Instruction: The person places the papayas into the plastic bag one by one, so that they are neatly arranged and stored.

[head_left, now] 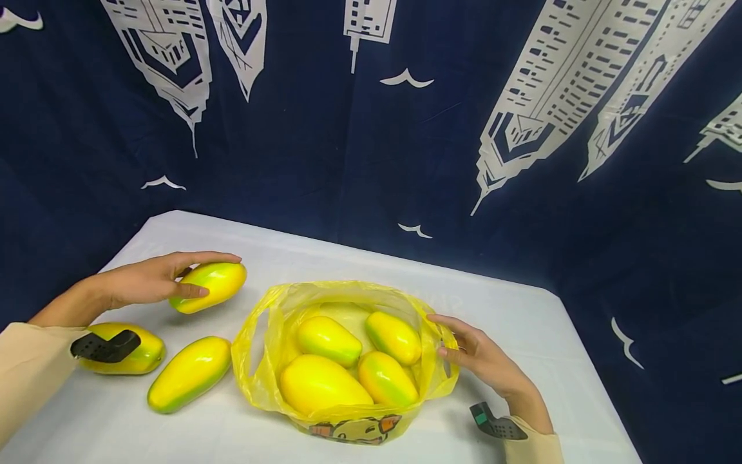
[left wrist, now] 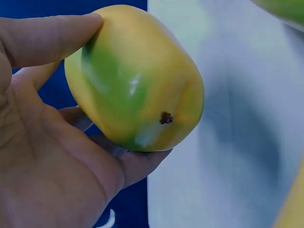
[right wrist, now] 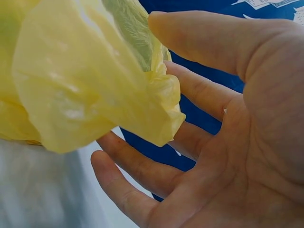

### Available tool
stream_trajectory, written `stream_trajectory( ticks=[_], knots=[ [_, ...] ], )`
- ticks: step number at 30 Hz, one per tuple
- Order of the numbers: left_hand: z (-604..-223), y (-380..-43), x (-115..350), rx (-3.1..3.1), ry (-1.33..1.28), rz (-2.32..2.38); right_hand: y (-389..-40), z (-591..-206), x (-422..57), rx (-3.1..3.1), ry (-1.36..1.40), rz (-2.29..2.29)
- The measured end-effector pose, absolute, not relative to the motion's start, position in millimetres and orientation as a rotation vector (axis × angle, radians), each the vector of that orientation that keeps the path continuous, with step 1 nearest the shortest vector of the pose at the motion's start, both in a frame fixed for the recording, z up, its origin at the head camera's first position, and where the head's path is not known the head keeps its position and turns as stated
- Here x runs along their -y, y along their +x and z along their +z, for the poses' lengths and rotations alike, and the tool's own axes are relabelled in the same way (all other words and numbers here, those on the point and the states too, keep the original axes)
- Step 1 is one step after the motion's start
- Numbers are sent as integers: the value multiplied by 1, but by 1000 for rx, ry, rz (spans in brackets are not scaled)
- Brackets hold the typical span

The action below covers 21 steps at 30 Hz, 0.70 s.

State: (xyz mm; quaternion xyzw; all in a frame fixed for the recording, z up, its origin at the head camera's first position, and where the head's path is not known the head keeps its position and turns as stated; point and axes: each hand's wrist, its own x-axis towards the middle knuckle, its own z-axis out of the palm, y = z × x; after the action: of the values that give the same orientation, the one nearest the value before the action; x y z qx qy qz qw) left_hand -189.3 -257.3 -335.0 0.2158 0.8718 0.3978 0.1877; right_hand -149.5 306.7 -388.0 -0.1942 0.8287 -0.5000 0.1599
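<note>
My left hand (head_left: 147,280) grips a yellow-green papaya (head_left: 216,283), thumb on its near side and fingers over the top. In the left wrist view, the papaya (left wrist: 137,80) shows a small brown stem spot, and a shadow falls on the table beside it. A thin yellow plastic bag (head_left: 263,386) stands with its mouth wide, several papayas inside, one of them a larger yellow papaya (head_left: 321,385). My right hand (head_left: 484,357) is at the bag's right handle, fingers spread and fairly straight. In the right wrist view, the thumb and fingers lie around the bag's edge (right wrist: 161,104).
Two more papayas lie on the white-covered table (head_left: 464,425) left of the bag: one papaya (head_left: 191,374) close to it, another papaya (head_left: 147,354) partly behind the left wrist's black strap (head_left: 107,347). A dark blue cloth (head_left: 348,161) with white building prints hangs behind the table.
</note>
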Motion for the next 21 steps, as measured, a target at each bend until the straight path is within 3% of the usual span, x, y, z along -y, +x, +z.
stream_trajectory(
  ticks=[9, 21],
  knots=[
    [-316, -191, 241, -2489, 634, 1087, -150, -389, -308, -2367, -569, -1433],
    [-274, -186, 210, -2497, 866, 1087, -150, -389, -308, -2367, -579, -1438]
  ],
)
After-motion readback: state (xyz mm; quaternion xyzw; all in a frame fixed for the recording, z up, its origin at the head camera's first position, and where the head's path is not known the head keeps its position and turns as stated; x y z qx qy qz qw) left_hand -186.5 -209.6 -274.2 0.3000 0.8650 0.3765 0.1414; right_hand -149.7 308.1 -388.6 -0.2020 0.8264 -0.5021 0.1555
